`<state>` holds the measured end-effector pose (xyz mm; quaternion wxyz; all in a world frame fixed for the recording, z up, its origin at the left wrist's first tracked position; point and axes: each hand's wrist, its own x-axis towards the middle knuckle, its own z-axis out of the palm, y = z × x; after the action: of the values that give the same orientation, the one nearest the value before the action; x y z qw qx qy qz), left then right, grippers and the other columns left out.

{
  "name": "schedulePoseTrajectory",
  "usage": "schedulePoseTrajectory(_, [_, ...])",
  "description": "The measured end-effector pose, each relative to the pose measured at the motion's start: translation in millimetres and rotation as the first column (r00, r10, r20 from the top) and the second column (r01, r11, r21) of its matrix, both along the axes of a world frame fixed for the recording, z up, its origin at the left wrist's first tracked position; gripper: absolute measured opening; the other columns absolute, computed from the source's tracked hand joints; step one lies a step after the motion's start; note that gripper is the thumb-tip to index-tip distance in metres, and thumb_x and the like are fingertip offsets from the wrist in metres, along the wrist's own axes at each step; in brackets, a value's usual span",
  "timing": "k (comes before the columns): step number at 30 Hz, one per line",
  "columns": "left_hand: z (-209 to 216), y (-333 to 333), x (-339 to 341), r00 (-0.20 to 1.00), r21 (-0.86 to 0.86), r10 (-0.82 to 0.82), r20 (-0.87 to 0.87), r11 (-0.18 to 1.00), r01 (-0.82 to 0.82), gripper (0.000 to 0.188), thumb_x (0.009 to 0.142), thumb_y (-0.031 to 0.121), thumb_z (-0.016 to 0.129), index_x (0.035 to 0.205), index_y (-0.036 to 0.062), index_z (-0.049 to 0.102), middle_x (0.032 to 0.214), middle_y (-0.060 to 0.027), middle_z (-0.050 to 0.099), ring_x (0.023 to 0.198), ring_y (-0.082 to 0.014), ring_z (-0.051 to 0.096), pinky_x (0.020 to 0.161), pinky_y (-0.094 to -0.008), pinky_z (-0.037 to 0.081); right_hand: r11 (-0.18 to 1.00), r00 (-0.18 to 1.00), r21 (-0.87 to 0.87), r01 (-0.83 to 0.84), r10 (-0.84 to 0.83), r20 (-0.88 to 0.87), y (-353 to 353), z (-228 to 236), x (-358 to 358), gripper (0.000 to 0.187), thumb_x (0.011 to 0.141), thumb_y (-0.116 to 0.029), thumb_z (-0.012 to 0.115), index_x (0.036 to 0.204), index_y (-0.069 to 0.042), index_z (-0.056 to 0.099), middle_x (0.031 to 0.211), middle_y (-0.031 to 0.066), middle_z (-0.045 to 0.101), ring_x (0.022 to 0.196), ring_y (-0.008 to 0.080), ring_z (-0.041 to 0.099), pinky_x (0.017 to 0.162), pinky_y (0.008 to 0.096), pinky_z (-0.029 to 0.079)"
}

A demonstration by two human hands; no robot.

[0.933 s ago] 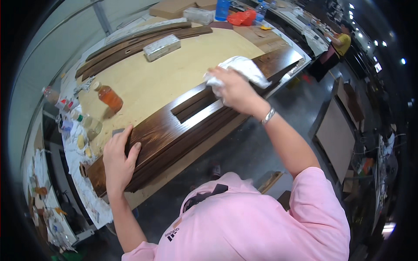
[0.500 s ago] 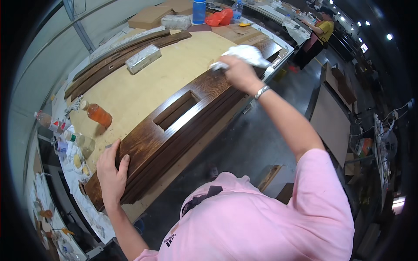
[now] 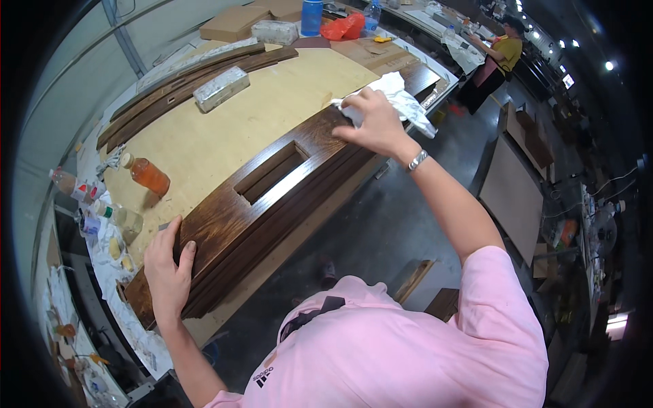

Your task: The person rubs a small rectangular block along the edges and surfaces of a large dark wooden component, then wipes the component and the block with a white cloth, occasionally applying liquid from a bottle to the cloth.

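The long dark wood panel point(image 3: 272, 197) lies along the near edge of the counter point(image 3: 224, 129), with a long slot cut through its middle. All places below are told from this panel.

The right hand point(image 3: 373, 124) is on the far end of the panel. Its fingers are closed on a crumpled white cloth point(image 3: 398, 98) and press it down on the wood. The left hand point(image 3: 166, 268) lies on the near end, fingers spread and curled over the edge, holding the panel down but gripping nothing else.

What could go wrong? The panel sits close to the counter's edge, above the floor. If the right hand pushes hard with the cloth and the left hand lets go, the panel may slide or tip off. The loose tail of the cloth hangs past the far end, so it could catch on the corner. The cloth could also dip into the slot and snag there.

Behind the near end of the panel stands an orange bottle point(image 3: 148, 175), with small bottles point(image 3: 102, 211) just beside it. A bump from the panel could knock them over. A wrapped block point(image 3: 221, 88) lies well behind the middle of the panel, out of the way.
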<state>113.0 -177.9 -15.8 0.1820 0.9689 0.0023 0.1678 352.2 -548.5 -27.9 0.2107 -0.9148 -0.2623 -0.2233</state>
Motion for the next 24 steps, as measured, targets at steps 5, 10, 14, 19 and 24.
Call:
schedulePoseTrajectory(5, [1, -1, -1, 0.999, -0.055, 0.015, -0.040, 0.998, -0.017, 0.041, 0.092, 0.023, 0.061, 0.129, 0.0044, 0.058, 0.117, -0.0186, 0.062, 0.111, -0.0368, 0.056, 0.098, -0.0433, 0.041, 0.986, 0.974, -0.159, -0.044, 0.007, -0.227, 2, 22, -5, 0.054, 0.067, -0.042, 0.078, 0.110, -0.009, 0.069, 0.108, 0.0146, 0.058, 0.110, 0.0323, 0.054, 0.096, 0.0429, 0.047])
schedulePoseTrajectory(10, [-2, 1, -2, 1.000, 0.003, 0.012, -0.009, 1.000, -0.012, 0.042, 0.092, 0.024, 0.061, 0.129, 0.0044, 0.057, 0.116, -0.0178, 0.062, 0.111, -0.0364, 0.056, 0.098, -0.0428, 0.040, 0.982, 0.955, -0.185, -0.033, -0.024, -0.297, 3, 24, 0, 0.058, 0.067, -0.039, 0.076, 0.115, -0.008, 0.067, 0.113, 0.0153, 0.057, 0.114, 0.0331, 0.052, 0.099, 0.0412, 0.046])
schedulePoseTrajectory(14, [0, -1, -2, 1.000, -0.010, 0.012, -0.026, 1.000, -0.012, 0.042, 0.093, 0.025, 0.060, 0.129, 0.0043, 0.057, 0.115, -0.0174, 0.062, 0.109, -0.0364, 0.056, 0.097, -0.0430, 0.040, 0.981, 0.949, -0.189, -0.034, -0.028, -0.315, 8, 26, -6, 0.055, 0.067, -0.035, 0.076, 0.113, -0.007, 0.066, 0.111, 0.0168, 0.056, 0.113, 0.0340, 0.052, 0.099, 0.0413, 0.045])
schedulePoseTrajectory(19, [0, 0, -2, 1.000, -0.022, 0.019, -0.018, 1.000, -0.019, 0.041, 0.093, 0.025, 0.060, 0.128, 0.0041, 0.058, 0.113, -0.0169, 0.062, 0.107, -0.0360, 0.056, 0.097, -0.0428, 0.040, 0.986, 0.944, -0.153, -0.067, 0.013, -0.329, 4, 22, 3, 0.055, 0.066, -0.034, 0.076, 0.111, -0.005, 0.066, 0.110, 0.0175, 0.055, 0.111, 0.0355, 0.052, 0.100, 0.0415, 0.044])
schedulePoseTrajectory(24, [0, -1, -1, 1.000, -0.021, 0.013, -0.019, 1.000, -0.014, 0.041, 0.093, 0.025, 0.060, 0.128, 0.0041, 0.058, 0.113, -0.0168, 0.062, 0.107, -0.0359, 0.056, 0.097, -0.0427, 0.040, 0.986, 0.936, -0.159, -0.055, -0.004, -0.351, 3, 21, 5, 0.056, 0.066, -0.033, 0.077, 0.113, -0.005, 0.064, 0.112, 0.0171, 0.053, 0.112, 0.0361, 0.050, 0.100, 0.0422, 0.043])
